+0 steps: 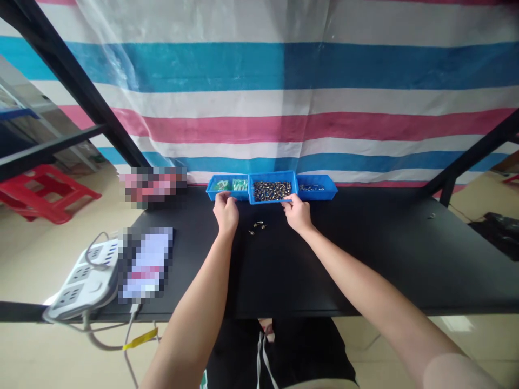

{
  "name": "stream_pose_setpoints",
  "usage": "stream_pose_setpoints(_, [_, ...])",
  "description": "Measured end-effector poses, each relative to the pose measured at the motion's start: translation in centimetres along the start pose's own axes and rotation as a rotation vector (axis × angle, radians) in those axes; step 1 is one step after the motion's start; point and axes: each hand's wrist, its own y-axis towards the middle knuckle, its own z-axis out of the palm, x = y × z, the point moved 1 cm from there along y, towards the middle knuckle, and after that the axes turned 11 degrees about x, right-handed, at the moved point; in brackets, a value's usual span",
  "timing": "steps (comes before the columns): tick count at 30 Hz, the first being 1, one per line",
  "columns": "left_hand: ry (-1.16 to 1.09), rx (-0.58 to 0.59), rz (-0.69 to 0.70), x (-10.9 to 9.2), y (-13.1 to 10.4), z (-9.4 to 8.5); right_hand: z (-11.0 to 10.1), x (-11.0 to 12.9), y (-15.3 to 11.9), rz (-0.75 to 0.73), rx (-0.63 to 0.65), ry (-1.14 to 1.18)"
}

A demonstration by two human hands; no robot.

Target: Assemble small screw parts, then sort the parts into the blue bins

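Three blue plastic parts bins stand side by side at the back of the black table. My right hand (298, 214) is closed on the front right corner of the middle bin (271, 202), which is full of dark and brassy screws (271, 190). This bin sits slightly forward of its neighbours. My left hand (226, 214) has its fingers curled at the front rim of the left bin (241, 195), which holds small green-and-white packets (240, 185). In the right bin (330, 189) lie small silvery metal pieces (311, 188). Several loose screws (258, 224) lie on the table between my hands.
A white power strip (87, 278) and a blurred-out phone (148, 262) with a cable occupy the left of the black table (365, 237). A pixelated item (153, 185) is at the back left. Small metal bits (432, 216) lie far right. Striped sheeting (251, 127) hangs behind, between black frame posts (81, 81).
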Motion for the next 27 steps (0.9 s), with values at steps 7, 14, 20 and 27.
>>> stream_pose_setpoints(7, [0.018,0.057,-0.031,0.0,-0.1,0.1,0.8,-0.6,0.8,0.117,0.074,0.073])
stream_pose_setpoints(14, [0.04,0.089,-0.043,-0.3,-0.3,0.1,0.9,-0.2,1.4,0.208,0.119,0.094])
stream_pose_setpoints(20, [0.081,0.134,-0.06,-0.5,-0.4,0.2,0.9,-0.1,3.1,0.316,0.167,0.14])
stream_pose_setpoints(27, [0.132,0.174,-0.073,-0.3,-0.5,0.3,1.2,-1.0,5.2,0.291,0.191,-0.017])
